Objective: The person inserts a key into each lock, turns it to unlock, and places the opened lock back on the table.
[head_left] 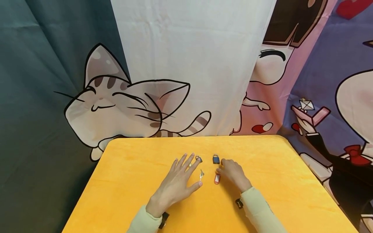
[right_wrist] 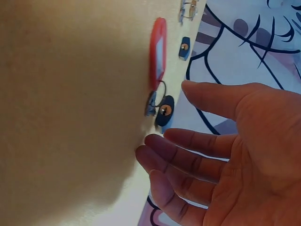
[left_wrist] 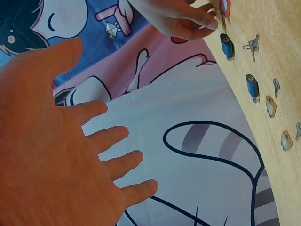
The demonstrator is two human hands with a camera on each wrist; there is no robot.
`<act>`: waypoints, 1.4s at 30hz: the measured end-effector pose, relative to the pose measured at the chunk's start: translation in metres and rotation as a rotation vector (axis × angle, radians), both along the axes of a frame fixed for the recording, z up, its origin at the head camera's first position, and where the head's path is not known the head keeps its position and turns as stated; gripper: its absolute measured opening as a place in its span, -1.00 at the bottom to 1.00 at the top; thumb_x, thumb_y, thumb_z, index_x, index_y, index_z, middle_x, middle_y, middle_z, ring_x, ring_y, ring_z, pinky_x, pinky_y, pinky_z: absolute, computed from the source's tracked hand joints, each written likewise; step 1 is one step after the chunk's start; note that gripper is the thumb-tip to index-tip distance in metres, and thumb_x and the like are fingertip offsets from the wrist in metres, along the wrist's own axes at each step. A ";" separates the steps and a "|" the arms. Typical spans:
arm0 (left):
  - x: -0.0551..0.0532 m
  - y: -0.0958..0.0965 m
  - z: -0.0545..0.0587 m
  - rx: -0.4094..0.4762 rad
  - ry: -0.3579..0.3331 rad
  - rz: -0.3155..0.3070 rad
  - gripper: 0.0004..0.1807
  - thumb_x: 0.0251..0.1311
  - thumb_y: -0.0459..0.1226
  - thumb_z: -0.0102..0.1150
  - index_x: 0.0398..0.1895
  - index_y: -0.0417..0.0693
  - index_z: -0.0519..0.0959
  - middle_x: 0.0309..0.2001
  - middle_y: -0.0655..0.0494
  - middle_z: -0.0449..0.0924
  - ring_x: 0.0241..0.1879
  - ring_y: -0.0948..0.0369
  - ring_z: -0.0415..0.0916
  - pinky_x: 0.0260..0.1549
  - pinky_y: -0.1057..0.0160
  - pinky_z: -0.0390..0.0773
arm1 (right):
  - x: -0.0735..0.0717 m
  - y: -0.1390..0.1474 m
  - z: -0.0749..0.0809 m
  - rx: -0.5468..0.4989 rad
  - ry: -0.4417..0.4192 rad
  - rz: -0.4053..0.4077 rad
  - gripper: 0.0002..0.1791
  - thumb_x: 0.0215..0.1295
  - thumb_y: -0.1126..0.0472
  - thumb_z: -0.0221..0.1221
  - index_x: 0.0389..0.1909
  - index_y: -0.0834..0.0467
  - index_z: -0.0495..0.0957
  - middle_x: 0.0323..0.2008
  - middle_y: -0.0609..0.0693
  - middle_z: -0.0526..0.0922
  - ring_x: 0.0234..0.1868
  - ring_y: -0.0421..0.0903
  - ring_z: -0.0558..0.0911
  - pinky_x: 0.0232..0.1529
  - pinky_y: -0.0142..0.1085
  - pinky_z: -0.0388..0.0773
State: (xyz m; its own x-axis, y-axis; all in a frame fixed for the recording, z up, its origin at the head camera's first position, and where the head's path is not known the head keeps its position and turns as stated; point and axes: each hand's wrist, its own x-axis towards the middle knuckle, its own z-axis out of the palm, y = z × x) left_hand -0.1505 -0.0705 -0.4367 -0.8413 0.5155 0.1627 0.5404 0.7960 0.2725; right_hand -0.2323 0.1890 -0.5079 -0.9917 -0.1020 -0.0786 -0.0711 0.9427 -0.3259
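My left hand (head_left: 176, 186) hovers over the yellow table with its fingers spread, holding nothing. Near its fingertips are a small blue padlock (head_left: 199, 159) and, in the left wrist view, two little brass padlocks, one (left_wrist: 270, 106) nearer than the other (left_wrist: 286, 141). Loose keys (head_left: 201, 174) lie between the hands. My right hand (head_left: 233, 173) is bent loosely and empty beside a larger blue padlock (head_left: 216, 159). Just below that lies a red key tag (head_left: 217, 179) with a pale label; in the right wrist view a ring joins it to keys (right_wrist: 150, 103).
A yellow cloth covers the table (head_left: 131, 181). Printed curtains (head_left: 195, 64) with a cartoon cat and figures hang right behind its far edge and along the sides. Dark wrist-camera mounts (head_left: 239, 203) sit under both sleeves.
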 end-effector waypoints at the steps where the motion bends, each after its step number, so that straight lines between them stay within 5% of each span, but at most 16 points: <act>1: 0.000 0.000 0.000 -0.001 -0.002 0.000 -0.17 0.33 0.31 -0.13 0.57 0.39 -0.13 0.60 0.19 -0.21 0.59 0.02 -0.25 0.50 -0.17 -0.09 | 0.000 0.000 -0.002 -0.005 -0.001 -0.004 -0.67 0.20 -0.01 0.32 -0.33 0.18 0.53 -0.52 0.00 0.49 -0.52 -0.06 0.42 -0.51 -0.23 0.31; 22: 0.001 0.008 -0.008 0.005 -0.039 -0.024 -0.18 0.34 0.31 -0.16 0.57 0.35 -0.11 0.60 0.24 -0.28 0.59 0.01 -0.25 0.50 -0.18 -0.08 | -0.002 0.001 -0.012 0.003 -0.062 -0.070 -0.61 0.22 0.00 0.30 -0.65 0.10 0.43 -0.64 -0.03 0.42 -0.60 -0.09 0.41 -0.60 -0.30 0.22; 42: 0.003 0.013 -0.007 -0.029 -0.016 -0.023 -0.18 0.32 0.29 -0.08 0.57 0.34 -0.05 0.60 0.19 -0.15 0.58 0.02 -0.16 0.48 -0.20 -0.03 | 0.000 0.001 -0.017 -0.078 -0.033 -0.022 -0.81 0.26 0.23 0.27 -0.51 0.16 0.52 -0.58 -0.02 0.48 -0.57 -0.11 0.43 -0.55 -0.34 0.31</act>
State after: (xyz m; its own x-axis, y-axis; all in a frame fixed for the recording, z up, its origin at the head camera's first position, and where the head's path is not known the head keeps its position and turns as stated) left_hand -0.1474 -0.0571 -0.4434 -0.8317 0.5390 0.1336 0.5543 0.7912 0.2585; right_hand -0.2327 0.1905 -0.5245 -0.9907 -0.0871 -0.1043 -0.0384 0.9157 -0.4001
